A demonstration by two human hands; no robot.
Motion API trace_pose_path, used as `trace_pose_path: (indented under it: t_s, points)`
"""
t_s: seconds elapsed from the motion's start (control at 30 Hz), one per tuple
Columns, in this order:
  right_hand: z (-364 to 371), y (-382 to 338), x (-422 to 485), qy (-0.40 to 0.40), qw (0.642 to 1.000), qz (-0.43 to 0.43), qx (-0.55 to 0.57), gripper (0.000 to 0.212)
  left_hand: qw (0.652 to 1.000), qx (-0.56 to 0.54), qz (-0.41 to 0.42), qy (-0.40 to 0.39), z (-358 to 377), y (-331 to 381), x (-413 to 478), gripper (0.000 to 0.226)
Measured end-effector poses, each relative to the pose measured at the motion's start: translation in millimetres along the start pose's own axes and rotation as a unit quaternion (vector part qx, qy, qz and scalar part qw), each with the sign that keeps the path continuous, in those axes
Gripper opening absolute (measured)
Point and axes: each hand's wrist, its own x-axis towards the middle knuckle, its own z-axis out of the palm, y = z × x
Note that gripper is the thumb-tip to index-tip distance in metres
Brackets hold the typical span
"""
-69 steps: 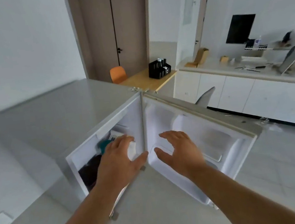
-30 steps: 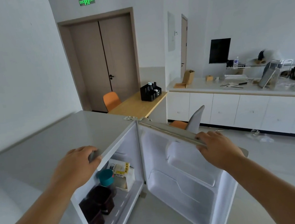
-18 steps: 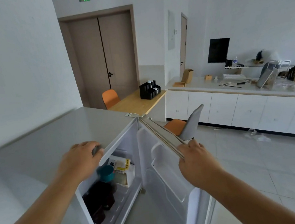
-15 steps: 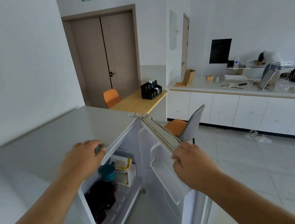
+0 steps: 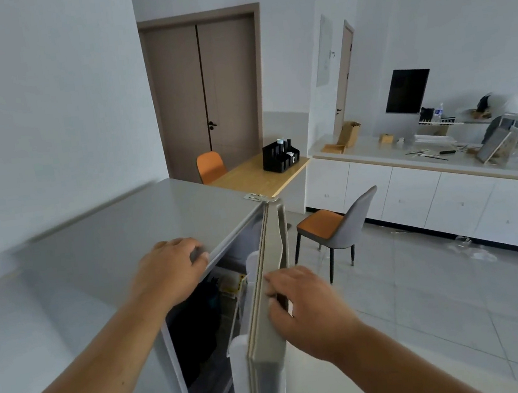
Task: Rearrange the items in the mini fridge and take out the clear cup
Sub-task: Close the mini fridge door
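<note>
1. The right hand (image 5: pixel 304 308) clasps the top edge of the fridge door (image 5: pixel 267 326), fingers curled over it. The door, wide open a second ago, now stands edge-on to the camera and leaves only a narrow gap.
2. The left hand (image 5: pixel 170 272) stays on the front lip of the mini fridge (image 5: pixel 131 231) top, fingers bent over the edge, as in the earlier frames.
3. Through the gap the interior is dark. A yellow-and-white carton (image 5: pixel 234 284) shows beside a dark mass; the teal lid seen before is now indistinct. The clear cup cannot be made out anywhere.
4. Right of the door stands a grey chair with an orange seat (image 5: pixel 336 226).
5. Farther back are a wooden table (image 5: pixel 258 173) with a black organiser (image 5: pixel 280 156), and a double door (image 5: pixel 206 95).
</note>
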Motion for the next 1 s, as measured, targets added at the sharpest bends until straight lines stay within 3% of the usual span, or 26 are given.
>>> trace_pose_path:
  t_s: [0.27,0.5,1.0]
  points:
    - [37,-12,21,0.023,0.999,-0.032,-0.016,0.025,1.0,-0.016,-0.015,-0.003,-3,4,0,0.04]
    - [54,-30,51,0.052,0.997,-0.056,-0.012,0.02,0.998,-0.061,-0.035,-0.004,-4,-2,1,0.047]
    - [64,-49,77,0.036,0.998,-0.055,-0.004,0.026,0.997,-0.063,-0.032,-0.008,-4,-5,0,0.047]
